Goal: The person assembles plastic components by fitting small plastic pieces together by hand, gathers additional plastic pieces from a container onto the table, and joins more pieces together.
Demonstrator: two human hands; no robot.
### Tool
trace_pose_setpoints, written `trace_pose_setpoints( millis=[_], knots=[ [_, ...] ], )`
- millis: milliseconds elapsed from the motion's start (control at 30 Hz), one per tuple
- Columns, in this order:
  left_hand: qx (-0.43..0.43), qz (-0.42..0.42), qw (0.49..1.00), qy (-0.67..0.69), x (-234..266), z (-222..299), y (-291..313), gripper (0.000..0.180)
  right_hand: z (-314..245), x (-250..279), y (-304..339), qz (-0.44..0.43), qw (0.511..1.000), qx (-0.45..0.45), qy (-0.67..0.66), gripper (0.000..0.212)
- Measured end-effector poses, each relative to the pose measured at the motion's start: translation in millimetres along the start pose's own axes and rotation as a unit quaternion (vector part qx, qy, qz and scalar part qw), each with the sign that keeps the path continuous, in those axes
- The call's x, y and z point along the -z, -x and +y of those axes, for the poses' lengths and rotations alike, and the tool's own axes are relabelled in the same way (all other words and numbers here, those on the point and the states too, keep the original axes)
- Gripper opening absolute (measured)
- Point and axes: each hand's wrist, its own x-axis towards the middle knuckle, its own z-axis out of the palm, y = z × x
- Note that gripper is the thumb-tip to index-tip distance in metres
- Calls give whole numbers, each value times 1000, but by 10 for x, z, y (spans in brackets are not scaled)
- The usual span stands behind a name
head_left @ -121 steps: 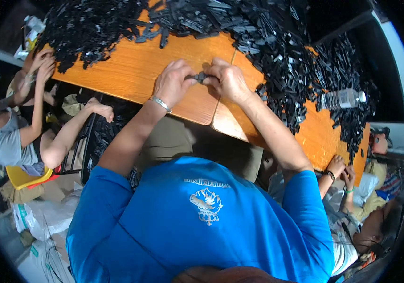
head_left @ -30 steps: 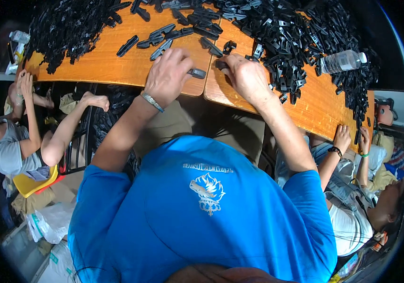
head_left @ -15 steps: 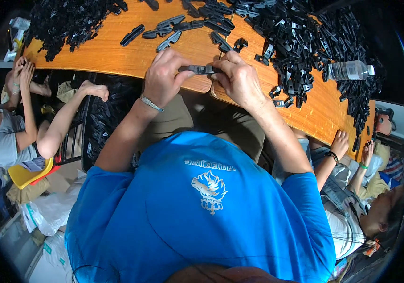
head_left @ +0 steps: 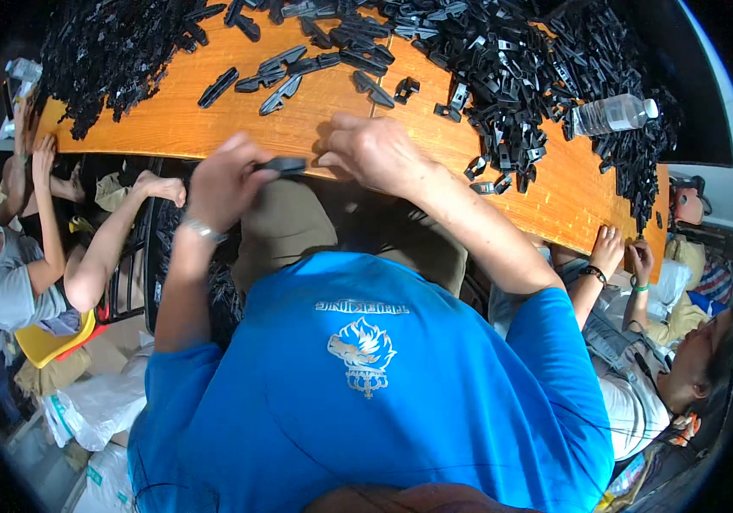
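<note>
Pinched in my left hand point(head_left: 223, 184) is a long black plastic clip-like part point(head_left: 285, 165), held just off the table's near edge. That hand is smeared by motion. My right hand point(head_left: 376, 152) hovers at the table edge, its fingers loosely bent and apart, with nothing seen in them. Ahead of my hands a few long black parts point(head_left: 281, 92) lie loose on the wooden table point(head_left: 187, 120). Two shorter black pieces point(head_left: 406, 88) rest beyond my right hand.
Black part heaps cover the far left point(head_left: 110, 60) and the right point(head_left: 512, 85). A clear plastic bottle point(head_left: 612, 115) lies on the right heap. Other people sit at left point(head_left: 11, 274) and right point(head_left: 640, 385), hands at the table. Beside my left leg is a dark container of black parts point(head_left: 165, 248).
My hands have come apart. The left has drawn back leftward with the black part, and the right has let go of it. The view has shifted slightly.
</note>
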Motion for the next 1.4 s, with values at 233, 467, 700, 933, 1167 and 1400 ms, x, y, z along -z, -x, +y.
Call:
trace_pose_setpoints(
  millis=[233,467,700,933,1167,1400],
  knots=[
    [-60,75,995,2,380,-78,66,31,760,597,364,198,958,-205,23,20],
    [-257,150,953,-54,-525,629,-1174,37,712,560,-6,72,928,-362,55,39],
    [-242,108,962,-71,-707,583,-1444,28,722,637,65,22,941,-335,51,35],
    [-34,126,902,413,-716,423,-924,38,515,725,174,-10,944,-326,50,33],
    [23,165,948,272,-607,160,-327,20,400,632,182,148,957,-191,160,25],
    [-58,251,966,28,-579,63,-346,22,480,334,55,115,967,-185,133,29]
  ],
)
